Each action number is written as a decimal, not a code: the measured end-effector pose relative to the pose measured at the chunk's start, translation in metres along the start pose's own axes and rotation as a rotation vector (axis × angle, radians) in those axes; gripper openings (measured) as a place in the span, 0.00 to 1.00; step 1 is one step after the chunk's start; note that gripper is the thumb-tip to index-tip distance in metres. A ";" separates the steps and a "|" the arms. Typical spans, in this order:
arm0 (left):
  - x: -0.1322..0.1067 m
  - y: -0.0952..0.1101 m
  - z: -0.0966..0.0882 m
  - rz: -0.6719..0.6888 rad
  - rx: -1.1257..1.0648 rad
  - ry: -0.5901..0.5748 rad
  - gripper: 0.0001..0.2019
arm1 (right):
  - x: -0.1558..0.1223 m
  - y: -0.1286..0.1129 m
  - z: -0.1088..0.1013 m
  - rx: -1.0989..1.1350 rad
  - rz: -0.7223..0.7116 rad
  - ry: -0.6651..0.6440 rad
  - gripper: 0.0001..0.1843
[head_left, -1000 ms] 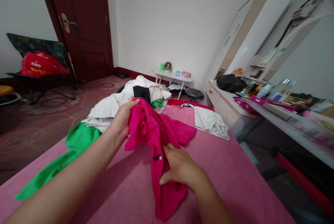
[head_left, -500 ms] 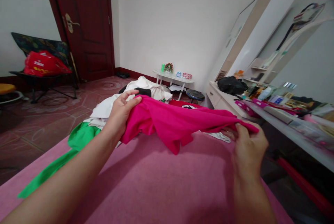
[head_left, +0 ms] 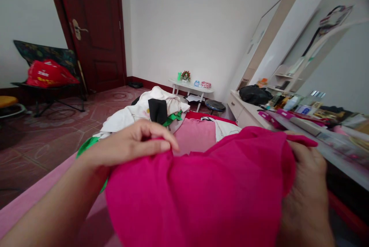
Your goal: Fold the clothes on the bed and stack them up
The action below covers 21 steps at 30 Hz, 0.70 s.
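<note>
Left hand (head_left: 135, 145): thumb and fingers pinching the top edge of the magenta garment (head_left: 201, 193)
Right hand (head_left: 307, 178): closed on the garment's other edge; fingertips hidden behind cloth
Garment: held up close, stretched between the 2 hands above the pink bed (head_left: 196, 135); clothes pile (head_left: 144, 110) beyond
Doing it well: probably best with both grips level and the edge taut; the cloth then hangs flat, untwisted

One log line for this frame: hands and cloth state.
left hand: pinching magenta garment top edge | right hand: gripping its other edge | cloth: spread wide above pink bed | behind: clothes pile
</note>
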<state>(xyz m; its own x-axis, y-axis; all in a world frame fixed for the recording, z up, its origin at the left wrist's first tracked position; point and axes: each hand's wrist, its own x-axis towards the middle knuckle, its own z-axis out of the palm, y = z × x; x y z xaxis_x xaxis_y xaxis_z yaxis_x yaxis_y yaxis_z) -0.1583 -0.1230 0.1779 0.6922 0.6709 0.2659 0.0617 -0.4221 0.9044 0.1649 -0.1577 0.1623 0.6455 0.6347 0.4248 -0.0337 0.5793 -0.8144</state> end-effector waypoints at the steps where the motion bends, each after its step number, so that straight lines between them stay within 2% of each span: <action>1: 0.003 -0.002 0.005 -0.008 0.104 -0.199 0.10 | -0.001 0.001 0.003 0.048 0.006 -0.031 0.09; 2: 0.006 -0.004 0.010 0.005 0.195 -0.315 0.11 | -0.003 0.002 0.008 0.105 0.026 -0.086 0.08; 3: 0.009 -0.007 0.017 0.029 0.274 -0.335 0.13 | -0.007 0.003 0.013 0.164 0.067 -0.169 0.07; 4: 0.012 -0.010 0.024 0.064 0.340 -0.266 0.16 | -0.013 0.004 0.018 0.219 0.129 -0.271 0.06; 6: 0.020 -0.017 0.039 0.138 0.411 -0.026 0.26 | -0.028 0.007 0.031 0.285 0.281 -0.470 0.02; 7: 0.024 -0.022 0.046 0.162 0.401 0.048 0.32 | -0.036 0.008 0.037 0.300 0.346 -0.545 0.02; 8: 0.028 -0.028 0.052 0.171 0.353 0.057 0.36 | -0.043 0.010 0.042 0.301 0.396 -0.599 0.01; 9: 0.033 -0.034 0.056 0.160 0.277 0.022 0.35 | -0.049 0.012 0.047 0.287 0.419 -0.634 0.02; 11: 0.042 -0.048 0.059 0.094 0.104 0.005 0.24 | -0.056 0.017 0.053 0.205 0.393 -0.648 0.07; 12: 0.047 -0.056 0.057 0.051 0.026 0.086 0.16 | -0.056 0.019 0.055 0.138 0.346 -0.625 0.12; 13: 0.050 -0.064 0.052 0.014 -0.045 0.233 0.11 | -0.056 0.022 0.056 0.053 0.281 -0.586 0.16; 15: 0.055 -0.076 0.034 -0.017 -0.165 0.627 0.07 | -0.055 0.026 0.056 -0.148 0.164 -0.511 0.23; 16: 0.056 -0.080 0.023 0.001 -0.220 0.816 0.07 | -0.056 0.028 0.056 -0.248 0.147 -0.519 0.23; 18: 0.054 -0.084 -0.002 0.102 -0.300 1.116 0.08 | -0.067 0.032 0.055 -0.410 0.232 -0.694 0.20; 19: 0.053 -0.084 -0.012 0.168 -0.316 1.223 0.09 | -0.076 0.035 0.056 -0.469 0.312 -0.841 0.19; 21: 0.048 -0.081 -0.029 0.275 -0.315 1.358 0.12 | -0.099 0.044 0.058 -0.557 0.446 -1.125 0.19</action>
<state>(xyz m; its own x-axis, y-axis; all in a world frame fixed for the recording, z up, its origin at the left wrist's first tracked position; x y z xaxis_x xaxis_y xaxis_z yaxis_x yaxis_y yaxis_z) -0.1509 -0.0386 0.1270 -0.5732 0.7215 0.3884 -0.2445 -0.6030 0.7593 0.0549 -0.1651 0.1072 -0.3253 0.9445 -0.0457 0.4126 0.0983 -0.9056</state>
